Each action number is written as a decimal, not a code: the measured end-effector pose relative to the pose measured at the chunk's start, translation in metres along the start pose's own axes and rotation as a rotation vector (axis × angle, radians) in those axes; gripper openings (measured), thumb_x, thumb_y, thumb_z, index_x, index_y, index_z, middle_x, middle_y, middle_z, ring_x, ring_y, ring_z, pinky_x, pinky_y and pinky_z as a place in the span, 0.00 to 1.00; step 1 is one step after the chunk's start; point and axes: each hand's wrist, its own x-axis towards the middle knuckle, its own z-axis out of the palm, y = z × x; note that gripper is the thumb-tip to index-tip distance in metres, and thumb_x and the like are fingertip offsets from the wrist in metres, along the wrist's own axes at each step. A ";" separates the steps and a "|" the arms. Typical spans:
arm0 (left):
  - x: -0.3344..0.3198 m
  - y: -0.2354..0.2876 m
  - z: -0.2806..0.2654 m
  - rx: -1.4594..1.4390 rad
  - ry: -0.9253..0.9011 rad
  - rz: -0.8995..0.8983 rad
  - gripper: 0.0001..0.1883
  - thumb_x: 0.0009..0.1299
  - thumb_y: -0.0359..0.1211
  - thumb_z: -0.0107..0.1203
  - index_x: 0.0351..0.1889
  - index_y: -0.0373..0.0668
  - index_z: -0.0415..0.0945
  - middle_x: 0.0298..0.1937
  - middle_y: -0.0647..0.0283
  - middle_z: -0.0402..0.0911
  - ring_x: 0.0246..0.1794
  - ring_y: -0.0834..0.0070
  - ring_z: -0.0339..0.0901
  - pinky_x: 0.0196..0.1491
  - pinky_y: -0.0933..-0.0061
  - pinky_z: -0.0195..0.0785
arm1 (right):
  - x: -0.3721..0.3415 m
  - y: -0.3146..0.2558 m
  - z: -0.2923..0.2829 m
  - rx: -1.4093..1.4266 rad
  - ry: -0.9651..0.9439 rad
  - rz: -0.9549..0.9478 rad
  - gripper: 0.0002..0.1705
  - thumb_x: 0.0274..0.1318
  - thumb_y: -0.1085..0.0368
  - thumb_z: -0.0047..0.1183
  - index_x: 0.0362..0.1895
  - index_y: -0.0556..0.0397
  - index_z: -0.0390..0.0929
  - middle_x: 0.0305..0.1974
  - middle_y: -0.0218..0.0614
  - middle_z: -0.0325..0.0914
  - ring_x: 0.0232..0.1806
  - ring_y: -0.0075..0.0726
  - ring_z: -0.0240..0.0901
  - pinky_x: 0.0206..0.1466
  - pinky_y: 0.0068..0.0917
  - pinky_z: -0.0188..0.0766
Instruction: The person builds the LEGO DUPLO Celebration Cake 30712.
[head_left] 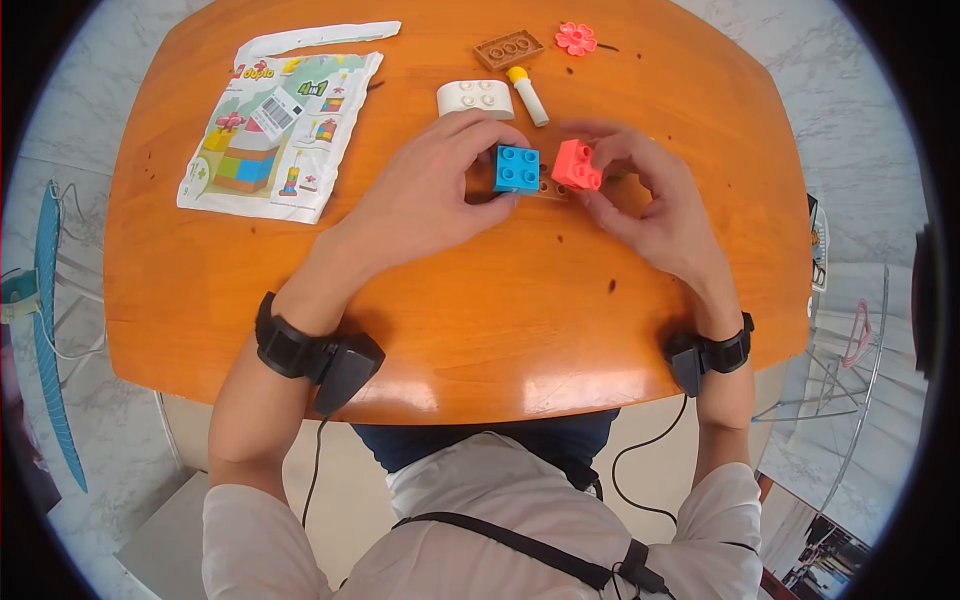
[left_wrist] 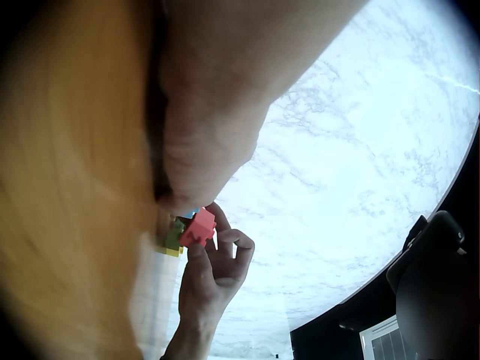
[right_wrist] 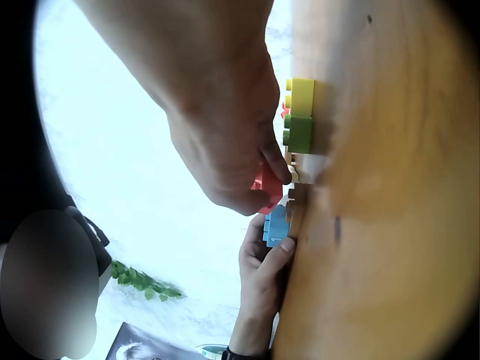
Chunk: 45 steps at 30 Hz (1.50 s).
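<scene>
My left hand (head_left: 430, 170) holds a blue toy building brick (head_left: 517, 170) between thumb and fingers, studs facing up. A brown studded plate (head_left: 552, 191) shows beside and beneath the blue brick, partly covered by the bricks. With thumb and fingers, my right hand (head_left: 655, 195) pinches a red brick (head_left: 574, 164), tilted, a short gap to the right of the blue one. In the right wrist view the red brick (right_wrist: 268, 191) is held above the blue brick (right_wrist: 276, 226), which is close to the tabletop.
A yellow brick (right_wrist: 302, 96) and a green brick (right_wrist: 300, 133) stand near my right hand. Farther back lie a white rounded brick (head_left: 474, 98), a yellow-tipped white candle piece (head_left: 530, 98), another brown brick (head_left: 508, 48) and a pink flower (head_left: 576, 39). The toy packet (head_left: 280, 135) lies left.
</scene>
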 end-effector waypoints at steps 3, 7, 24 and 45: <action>0.000 -0.001 0.001 -0.046 0.017 -0.010 0.22 0.61 0.27 0.67 0.54 0.41 0.76 0.53 0.59 0.79 0.47 0.65 0.77 0.54 0.67 0.73 | -0.001 -0.003 0.001 -0.037 0.017 0.011 0.14 0.55 0.74 0.64 0.46 0.53 0.78 0.55 0.37 0.82 0.52 0.42 0.79 0.55 0.32 0.78; 0.000 -0.001 0.003 -0.076 0.042 0.008 0.22 0.61 0.26 0.67 0.54 0.40 0.76 0.51 0.60 0.80 0.46 0.66 0.76 0.53 0.68 0.72 | 0.000 -0.005 0.005 -0.177 -0.028 -0.082 0.13 0.55 0.73 0.64 0.45 0.53 0.78 0.53 0.36 0.82 0.54 0.44 0.79 0.57 0.35 0.78; 0.000 -0.001 0.001 -0.059 0.014 0.000 0.21 0.61 0.26 0.66 0.54 0.41 0.77 0.51 0.61 0.80 0.46 0.67 0.75 0.54 0.69 0.71 | -0.004 -0.018 -0.006 -0.204 -0.333 0.266 0.33 0.56 0.70 0.63 0.66 0.39 0.72 0.28 0.39 0.77 0.23 0.38 0.74 0.30 0.34 0.72; 0.001 -0.001 0.002 -0.065 0.018 0.003 0.20 0.62 0.25 0.66 0.53 0.41 0.77 0.50 0.62 0.79 0.46 0.68 0.75 0.53 0.69 0.70 | -0.004 -0.023 -0.007 -0.136 -0.337 0.372 0.30 0.58 0.75 0.53 0.65 0.46 0.65 0.21 0.47 0.74 0.20 0.49 0.73 0.25 0.39 0.65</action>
